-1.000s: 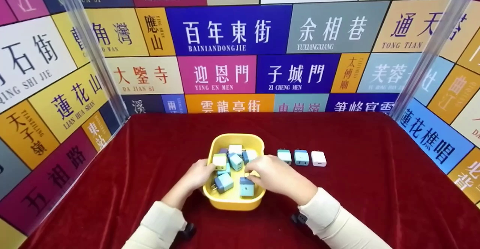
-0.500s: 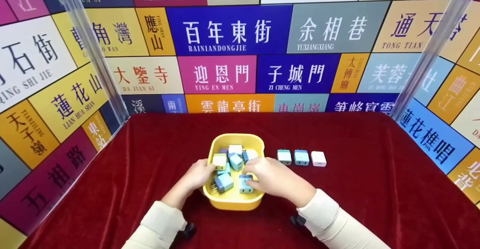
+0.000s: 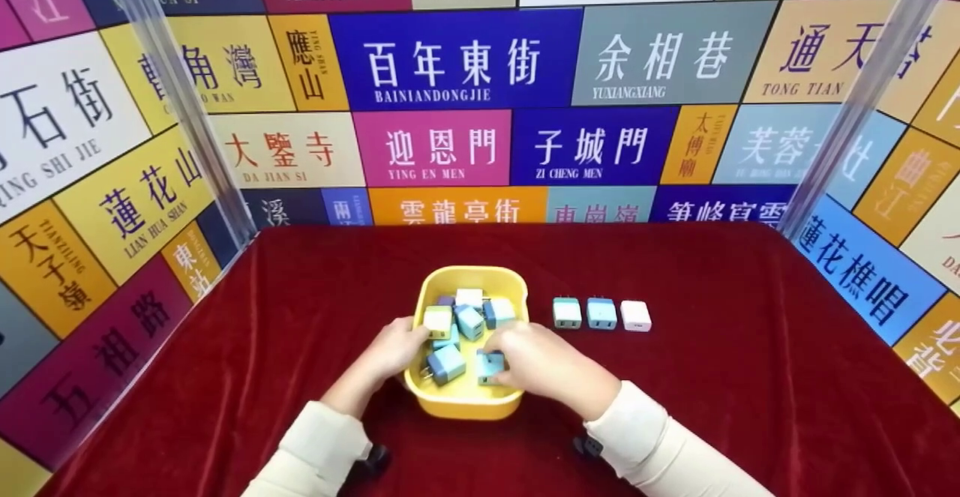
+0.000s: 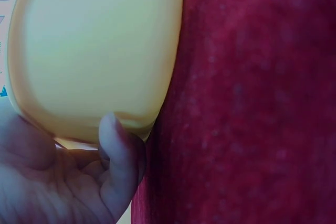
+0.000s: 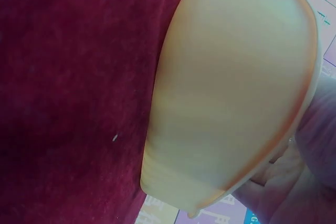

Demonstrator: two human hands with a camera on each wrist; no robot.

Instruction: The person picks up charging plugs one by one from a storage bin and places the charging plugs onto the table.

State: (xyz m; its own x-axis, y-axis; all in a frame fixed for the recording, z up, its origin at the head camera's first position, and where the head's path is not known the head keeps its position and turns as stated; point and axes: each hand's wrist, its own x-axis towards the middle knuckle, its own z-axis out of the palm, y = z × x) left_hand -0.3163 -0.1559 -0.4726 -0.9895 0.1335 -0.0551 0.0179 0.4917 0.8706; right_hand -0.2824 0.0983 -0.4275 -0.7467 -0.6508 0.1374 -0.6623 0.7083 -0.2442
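Note:
In the head view a yellow plastic basket (image 3: 471, 408) holds several USB charger plugs in blue, white and yellow-green. At its left side my left hand (image 3: 394, 348) grips the rim, thumb over the edge; the left wrist view shows the fingers (image 4: 118, 156) curled against the outer wall. My right hand (image 3: 551, 366) reaches over the right rim and pinches a blue charger plug (image 3: 489, 366) near the basket's front right corner. In the right wrist view the basket wall (image 5: 226, 87) hides that plug and the fingertips.
Right of the basket, a green-and-white charger plug (image 3: 567, 313), a blue charger plug (image 3: 601, 314) and a white charger plug (image 3: 636, 316) stand in a row. Dark red cloth (image 3: 337, 279) covers the table. Printed panels (image 3: 450, 62) rise behind and at both sides.
The blue plug at the front right has been turned, with its ported face coming toward the front, and my right fingers have moved down around it. My left hand stays on the rim.

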